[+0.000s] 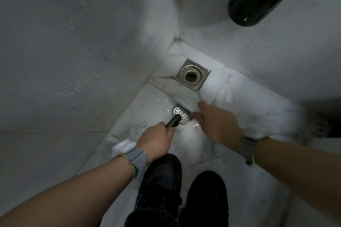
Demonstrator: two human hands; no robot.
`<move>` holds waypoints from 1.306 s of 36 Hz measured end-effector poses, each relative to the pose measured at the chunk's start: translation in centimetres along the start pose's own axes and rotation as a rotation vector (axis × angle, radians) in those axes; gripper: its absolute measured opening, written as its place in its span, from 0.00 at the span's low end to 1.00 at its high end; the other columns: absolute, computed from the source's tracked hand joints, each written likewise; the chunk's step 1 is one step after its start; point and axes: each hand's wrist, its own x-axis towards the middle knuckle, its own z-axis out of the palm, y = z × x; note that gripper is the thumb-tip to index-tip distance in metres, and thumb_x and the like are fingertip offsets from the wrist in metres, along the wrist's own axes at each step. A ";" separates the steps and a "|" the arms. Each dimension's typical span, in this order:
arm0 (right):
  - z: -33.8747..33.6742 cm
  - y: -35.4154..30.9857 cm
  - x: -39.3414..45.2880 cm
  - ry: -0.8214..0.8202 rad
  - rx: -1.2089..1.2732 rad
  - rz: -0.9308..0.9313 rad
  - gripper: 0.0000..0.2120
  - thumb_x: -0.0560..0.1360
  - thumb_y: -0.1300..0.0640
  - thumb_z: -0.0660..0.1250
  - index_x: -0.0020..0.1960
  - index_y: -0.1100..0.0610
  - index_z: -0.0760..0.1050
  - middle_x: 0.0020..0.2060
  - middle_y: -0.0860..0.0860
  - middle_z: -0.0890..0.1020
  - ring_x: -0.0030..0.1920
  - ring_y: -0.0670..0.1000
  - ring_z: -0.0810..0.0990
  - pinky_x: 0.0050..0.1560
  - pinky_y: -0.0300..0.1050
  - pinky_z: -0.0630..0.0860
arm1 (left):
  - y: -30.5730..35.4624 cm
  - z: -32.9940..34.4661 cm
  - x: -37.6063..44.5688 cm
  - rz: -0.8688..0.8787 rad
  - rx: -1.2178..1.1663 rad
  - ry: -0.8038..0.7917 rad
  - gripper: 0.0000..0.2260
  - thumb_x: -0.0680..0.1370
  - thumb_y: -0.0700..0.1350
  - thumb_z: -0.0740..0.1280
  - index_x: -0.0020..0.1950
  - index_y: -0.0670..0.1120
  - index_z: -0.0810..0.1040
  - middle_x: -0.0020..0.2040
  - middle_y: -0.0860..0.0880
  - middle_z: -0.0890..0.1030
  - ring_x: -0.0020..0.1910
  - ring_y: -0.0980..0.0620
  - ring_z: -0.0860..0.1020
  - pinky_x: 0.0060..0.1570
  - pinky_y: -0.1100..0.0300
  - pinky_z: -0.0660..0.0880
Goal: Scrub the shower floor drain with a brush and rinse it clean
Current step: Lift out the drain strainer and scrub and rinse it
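The drain [191,75] sits open in the floor's corner, its square steel frame set flush in the tile [239,94], the round hole uncovered. Its perforated cover [182,115] lies on wet tile nearer the person. The left hand [156,142] grips a dark metal sprayer [172,122] aimed at the cover; the right hand [215,123] pinches the cover's edge with thumb and fingers. The cover looks thin, stiff and light, and probably slippery when wet, so the rim is likely the safest hold. No brush is visible.
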 end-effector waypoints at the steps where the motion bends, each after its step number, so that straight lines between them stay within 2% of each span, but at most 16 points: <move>1: 0.3 -0.1 -0.6 -0.031 -0.024 -0.085 0.17 0.81 0.38 0.53 0.58 0.51 0.66 0.45 0.52 0.81 0.45 0.59 0.82 0.39 0.50 0.76 | 0.0 0.0 0.0 -0.001 0.000 -0.002 0.18 0.82 0.59 0.54 0.47 0.46 0.72 0.40 0.48 0.76 0.38 0.47 0.75 0.38 0.55 0.69; 2: 0.4 0.0 -1.0 -0.061 -0.034 -0.111 0.17 0.80 0.38 0.53 0.57 0.51 0.66 0.45 0.52 0.81 0.45 0.59 0.82 0.39 0.51 0.78 | -0.1 0.0 0.0 -0.004 -0.001 -0.002 0.18 0.82 0.59 0.54 0.47 0.46 0.71 0.40 0.48 0.76 0.38 0.46 0.74 0.38 0.55 0.69; 5: 0.0 1.2 0.1 -0.082 0.021 0.107 0.18 0.81 0.38 0.53 0.59 0.51 0.66 0.48 0.54 0.81 0.48 0.60 0.82 0.44 0.51 0.77 | -0.1 0.0 0.1 -0.004 -0.008 -0.008 0.17 0.82 0.59 0.54 0.47 0.46 0.71 0.40 0.48 0.76 0.39 0.46 0.74 0.39 0.55 0.69; 7: -0.3 0.8 1.0 -0.041 0.059 0.161 0.18 0.81 0.39 0.54 0.58 0.53 0.68 0.47 0.55 0.81 0.48 0.60 0.81 0.42 0.49 0.74 | -0.1 0.0 0.1 -0.010 -0.022 -0.003 0.18 0.82 0.59 0.54 0.47 0.47 0.71 0.41 0.48 0.77 0.39 0.46 0.75 0.39 0.55 0.71; 9: -0.3 0.1 0.4 -0.035 0.030 0.049 0.18 0.81 0.39 0.53 0.58 0.53 0.67 0.46 0.54 0.81 0.47 0.60 0.81 0.41 0.49 0.75 | -0.1 0.0 0.0 -0.011 -0.021 -0.008 0.18 0.82 0.60 0.54 0.46 0.47 0.71 0.41 0.48 0.77 0.39 0.45 0.76 0.39 0.55 0.71; 11: 0.4 0.1 -0.8 -0.111 -0.002 -0.084 0.18 0.80 0.37 0.53 0.58 0.51 0.65 0.45 0.51 0.80 0.45 0.59 0.81 0.41 0.51 0.77 | -0.2 0.1 -0.1 -0.017 -0.023 -0.013 0.18 0.82 0.60 0.54 0.46 0.47 0.71 0.39 0.48 0.76 0.37 0.47 0.75 0.38 0.55 0.70; 16: 0.0 2.0 0.3 -0.084 0.016 0.163 0.17 0.81 0.38 0.53 0.56 0.52 0.65 0.45 0.55 0.81 0.46 0.60 0.82 0.42 0.51 0.77 | -0.1 0.0 -0.1 -0.018 -0.032 -0.005 0.18 0.82 0.60 0.54 0.47 0.47 0.71 0.41 0.47 0.77 0.39 0.46 0.76 0.40 0.54 0.73; 19: -0.3 0.7 -0.5 -0.094 0.023 0.071 0.17 0.81 0.39 0.53 0.57 0.52 0.65 0.47 0.54 0.81 0.47 0.59 0.81 0.42 0.50 0.75 | -0.1 0.1 0.0 -0.014 -0.023 -0.001 0.18 0.82 0.59 0.55 0.48 0.46 0.72 0.45 0.44 0.80 0.44 0.42 0.78 0.42 0.53 0.73; 22: 0.7 0.7 -3.8 -0.185 0.023 0.006 0.19 0.81 0.36 0.51 0.60 0.50 0.64 0.48 0.50 0.81 0.49 0.58 0.81 0.44 0.51 0.76 | -0.1 0.1 0.1 -0.021 -0.021 -0.005 0.18 0.82 0.59 0.55 0.50 0.45 0.73 0.48 0.42 0.80 0.48 0.40 0.78 0.43 0.54 0.71; 29: 1.6 1.9 -4.7 -0.078 0.133 0.259 0.14 0.81 0.39 0.51 0.52 0.50 0.61 0.42 0.54 0.80 0.45 0.60 0.81 0.43 0.53 0.77 | -0.2 0.1 0.2 -0.019 -0.022 -0.010 0.18 0.82 0.59 0.55 0.49 0.46 0.73 0.43 0.47 0.77 0.41 0.45 0.75 0.41 0.55 0.71; 32: 1.9 0.6 -4.7 -0.128 0.059 0.086 0.17 0.81 0.39 0.51 0.57 0.51 0.63 0.45 0.53 0.81 0.47 0.60 0.81 0.44 0.52 0.76 | -0.2 0.1 0.1 -0.021 -0.032 -0.016 0.19 0.82 0.60 0.55 0.49 0.46 0.73 0.45 0.45 0.79 0.45 0.43 0.77 0.43 0.54 0.73; 34: 1.7 1.0 -4.0 -0.174 0.053 0.110 0.17 0.81 0.38 0.51 0.58 0.50 0.63 0.47 0.53 0.81 0.48 0.59 0.81 0.45 0.52 0.76 | -0.1 0.0 0.0 -0.023 -0.029 -0.019 0.19 0.82 0.60 0.55 0.49 0.45 0.73 0.45 0.45 0.79 0.46 0.42 0.77 0.45 0.53 0.74; 37: 1.0 2.4 -1.6 -0.141 0.094 0.256 0.16 0.82 0.39 0.51 0.54 0.53 0.62 0.40 0.54 0.78 0.43 0.60 0.81 0.39 0.50 0.73 | -0.1 -0.1 -0.1 -0.026 -0.030 -0.022 0.18 0.82 0.60 0.55 0.49 0.46 0.73 0.44 0.46 0.77 0.45 0.43 0.77 0.44 0.54 0.73; 39: 0.1 2.4 -0.5 -0.105 0.137 0.309 0.16 0.82 0.40 0.51 0.52 0.54 0.62 0.39 0.55 0.78 0.42 0.61 0.81 0.40 0.52 0.75 | -0.2 -0.2 -0.2 -0.031 -0.036 -0.021 0.18 0.82 0.60 0.55 0.49 0.46 0.73 0.45 0.45 0.78 0.45 0.43 0.78 0.45 0.53 0.74; 44: 0.0 0.1 -2.0 -0.144 0.017 0.050 0.17 0.81 0.38 0.51 0.56 0.51 0.63 0.45 0.54 0.81 0.46 0.60 0.81 0.43 0.51 0.76 | -0.2 -0.1 -0.3 -0.026 -0.027 -0.014 0.19 0.82 0.60 0.55 0.49 0.45 0.74 0.45 0.45 0.79 0.44 0.43 0.77 0.44 0.53 0.74; 47: -0.3 -0.8 0.1 -0.134 0.031 0.129 0.18 0.81 0.38 0.51 0.56 0.52 0.65 0.45 0.56 0.81 0.46 0.61 0.81 0.44 0.53 0.77 | -0.3 -0.2 -0.4 -0.028 -0.035 -0.034 0.18 0.82 0.59 0.55 0.50 0.45 0.74 0.44 0.46 0.78 0.43 0.45 0.77 0.43 0.55 0.74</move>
